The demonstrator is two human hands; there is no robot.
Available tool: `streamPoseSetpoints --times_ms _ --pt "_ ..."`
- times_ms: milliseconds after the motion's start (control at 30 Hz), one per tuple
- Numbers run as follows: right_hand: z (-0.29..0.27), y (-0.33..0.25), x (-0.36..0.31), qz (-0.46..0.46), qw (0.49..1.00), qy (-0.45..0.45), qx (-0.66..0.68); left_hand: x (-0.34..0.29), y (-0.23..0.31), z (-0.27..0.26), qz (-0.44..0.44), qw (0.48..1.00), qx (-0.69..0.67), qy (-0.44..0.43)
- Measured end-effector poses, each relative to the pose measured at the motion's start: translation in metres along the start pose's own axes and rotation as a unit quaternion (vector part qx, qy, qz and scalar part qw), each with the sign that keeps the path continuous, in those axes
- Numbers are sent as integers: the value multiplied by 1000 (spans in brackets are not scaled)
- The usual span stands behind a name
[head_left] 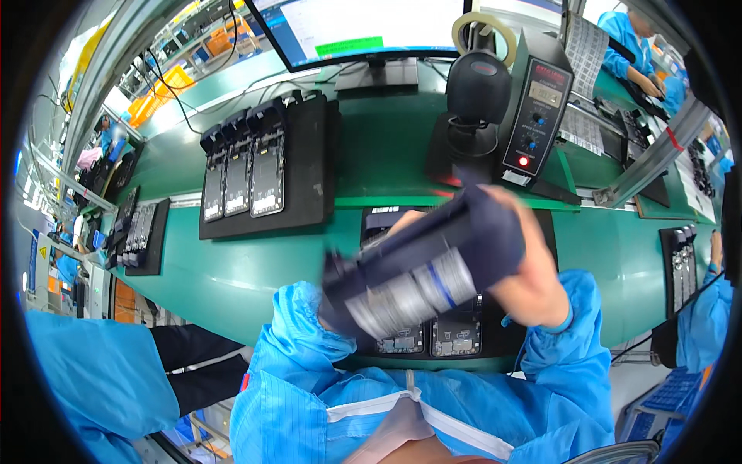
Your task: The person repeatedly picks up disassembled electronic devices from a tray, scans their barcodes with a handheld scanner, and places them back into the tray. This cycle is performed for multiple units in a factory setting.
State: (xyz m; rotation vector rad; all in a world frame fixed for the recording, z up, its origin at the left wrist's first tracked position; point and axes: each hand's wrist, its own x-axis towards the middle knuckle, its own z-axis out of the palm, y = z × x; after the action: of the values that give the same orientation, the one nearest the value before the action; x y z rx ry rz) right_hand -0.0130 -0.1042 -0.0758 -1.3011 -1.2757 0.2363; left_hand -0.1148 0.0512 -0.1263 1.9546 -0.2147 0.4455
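A dark blue-black handheld device casing [487, 232] is lifted and tilted above the bench, smeared by motion. A silvery section with a blue stripe shows on its near side; its exact kind I cannot make out. My right hand [533, 271] is closed round the right end. My left hand [405, 223] is mostly hidden behind the casing, with a bit of skin showing past its upper edge; it appears to support the left part. Below lies a black tray [506, 332] with several opened devices showing circuit boards [456, 340].
Another black tray [309, 193] holds opened devices [267, 178] at the back left. A black barcode scanner [478, 89] stands beside a control box [533, 116] with a red light. Behind are a monitor [371, 27] and a tape roll [506, 35]. A person's blue sleeve [707, 317] is at right.
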Motion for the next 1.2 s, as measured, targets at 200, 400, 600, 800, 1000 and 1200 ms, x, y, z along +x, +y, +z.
streamPoseSetpoints --times_ms 200,400,600,800,1000,1200 --pt "-3 30 -73 165 976 144 12 -46 -15 -13 -174 920 -351 -12" --pt "-32 53 -148 343 874 343 -36 -115 -37 -24 -234 944 208 105" --pt "-26 64 -159 394 853 334 -75 -124 -40 -11 -251 955 147 52" --pt "-23 60 -157 421 853 301 -71 -122 -42 -8 -252 961 103 36" --pt "-12 51 -163 395 828 199 -343 -125 -44 -3 -219 974 55 22" --pt "-34 26 -214 510 750 275 -319 -121 -56 -8 -344 793 -450 223"
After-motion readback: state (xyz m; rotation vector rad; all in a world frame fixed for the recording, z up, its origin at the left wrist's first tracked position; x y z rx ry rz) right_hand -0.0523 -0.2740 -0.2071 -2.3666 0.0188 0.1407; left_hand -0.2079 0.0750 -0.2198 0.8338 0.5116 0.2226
